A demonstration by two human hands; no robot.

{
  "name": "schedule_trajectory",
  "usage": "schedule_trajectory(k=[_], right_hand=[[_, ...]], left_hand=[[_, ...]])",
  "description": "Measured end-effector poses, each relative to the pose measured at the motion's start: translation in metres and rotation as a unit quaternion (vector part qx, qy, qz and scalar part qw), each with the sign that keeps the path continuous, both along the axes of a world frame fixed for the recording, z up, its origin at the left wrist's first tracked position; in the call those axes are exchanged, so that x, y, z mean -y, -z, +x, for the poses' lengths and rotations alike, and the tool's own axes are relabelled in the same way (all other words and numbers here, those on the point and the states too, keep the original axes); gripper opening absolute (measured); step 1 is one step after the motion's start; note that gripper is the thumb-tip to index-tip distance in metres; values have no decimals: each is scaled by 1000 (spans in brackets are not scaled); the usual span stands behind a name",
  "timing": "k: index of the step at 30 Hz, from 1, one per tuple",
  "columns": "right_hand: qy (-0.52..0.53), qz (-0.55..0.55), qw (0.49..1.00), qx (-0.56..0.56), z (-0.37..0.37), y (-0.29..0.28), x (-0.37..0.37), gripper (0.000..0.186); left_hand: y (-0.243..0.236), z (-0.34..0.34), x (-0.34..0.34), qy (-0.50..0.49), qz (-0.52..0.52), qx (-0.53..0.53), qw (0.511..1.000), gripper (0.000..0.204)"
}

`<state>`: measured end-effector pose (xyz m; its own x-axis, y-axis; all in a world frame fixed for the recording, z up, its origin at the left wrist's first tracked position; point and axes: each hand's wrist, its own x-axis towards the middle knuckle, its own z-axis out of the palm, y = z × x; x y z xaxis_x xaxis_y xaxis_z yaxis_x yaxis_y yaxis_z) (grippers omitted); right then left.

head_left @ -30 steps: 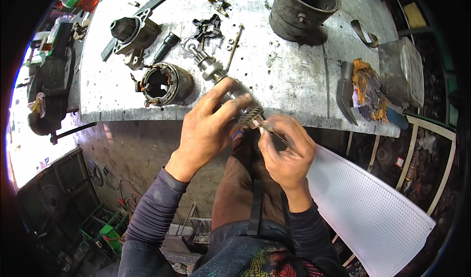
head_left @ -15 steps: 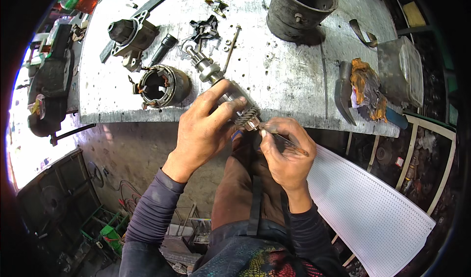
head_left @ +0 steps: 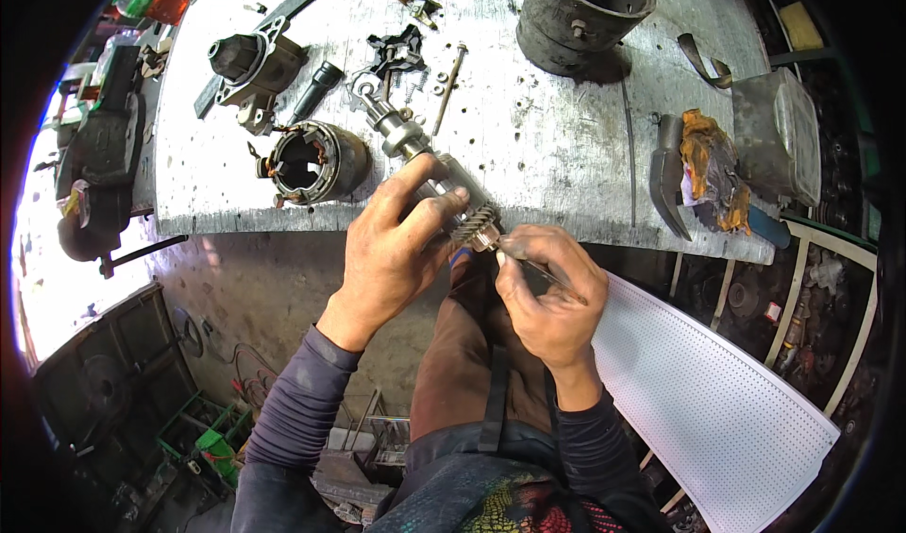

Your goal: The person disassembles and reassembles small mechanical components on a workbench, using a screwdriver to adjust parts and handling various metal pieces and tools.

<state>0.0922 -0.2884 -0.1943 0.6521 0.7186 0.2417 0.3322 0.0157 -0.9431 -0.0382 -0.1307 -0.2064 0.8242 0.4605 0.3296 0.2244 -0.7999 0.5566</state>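
My left hand grips a metal motor armature that lies slanted over the front edge of a grey metal workbench. Its small toothed gear end pokes out past my fingers. My right hand holds a thin dark pointed tool with its tip against the gear end. Both hands meet just below the bench edge, above my lap.
On the bench lie a round brush holder housing, a cast end cover, a dark cylindrical casing, loose bolts and screws, a hammer with orange rag and a metal box. A white perforated sheet leans at right.
My hands and the armature have stayed in nearly the same place. The fingers of my left hand have shifted slightly on the armature.
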Motion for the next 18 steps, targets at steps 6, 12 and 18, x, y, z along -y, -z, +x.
schedule_trajectory(k=[6, 12, 18], right_hand=[[6, -34, 999, 18, -4, -1, -2, 21], [5, -35, 999, 35, -5, 1, -1, 22], [25, -10, 999, -25, -5, 2, 4, 21]], left_hand=[[3, 0, 1, -8, -10, 14, 1000, 53], [5, -1, 3, -18, -23, 16, 999, 55], [7, -1, 3, -20, -34, 18, 999, 54]])
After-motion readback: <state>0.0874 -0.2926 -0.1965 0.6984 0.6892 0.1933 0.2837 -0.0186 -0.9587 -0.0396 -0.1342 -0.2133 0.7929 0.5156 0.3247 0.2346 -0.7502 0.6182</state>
